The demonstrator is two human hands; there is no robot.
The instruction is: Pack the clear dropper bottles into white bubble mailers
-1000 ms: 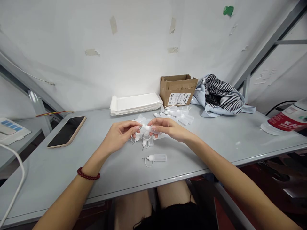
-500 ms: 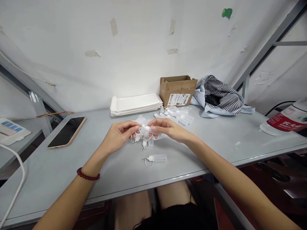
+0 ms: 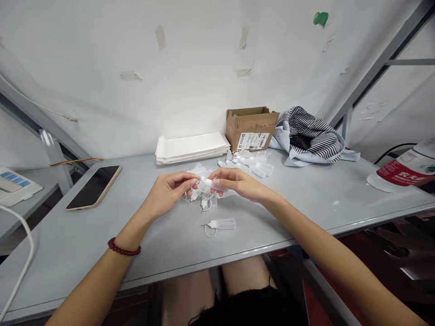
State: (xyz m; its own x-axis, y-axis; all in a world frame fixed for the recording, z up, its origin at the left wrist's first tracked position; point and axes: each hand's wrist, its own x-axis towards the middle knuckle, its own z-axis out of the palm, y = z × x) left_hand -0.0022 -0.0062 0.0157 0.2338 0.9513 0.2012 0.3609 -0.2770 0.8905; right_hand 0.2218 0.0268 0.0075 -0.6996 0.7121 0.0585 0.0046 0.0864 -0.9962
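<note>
A small translucent needle-tip bottle [image 3: 208, 182] is held between my two hands over the table. My right hand [image 3: 239, 183] is closed round its body, partly hiding it. At the tip end, my left hand [image 3: 171, 190] pinches with thumb and forefinger; the fingertips cover the exact part gripped. Beneath and behind my fingers lies a pile of similar bottles [image 3: 200, 170] with white caps and looped straps. Nearer to me, a single needle-tip bottle [image 3: 224, 224] lies on its side, its tip pointing left.
Behind stand a stack of white flat trays [image 3: 192, 147] and an open cardboard box [image 3: 251, 124]. More bottles [image 3: 261, 168] lie before the box. A striped cloth [image 3: 311, 136] and large red-labelled bottle [image 3: 401, 170] are right; a phone [image 3: 95, 188] is left.
Both hands keep nearly the same pose on the needle-tip bottle. The whole view has shifted very slightly.
</note>
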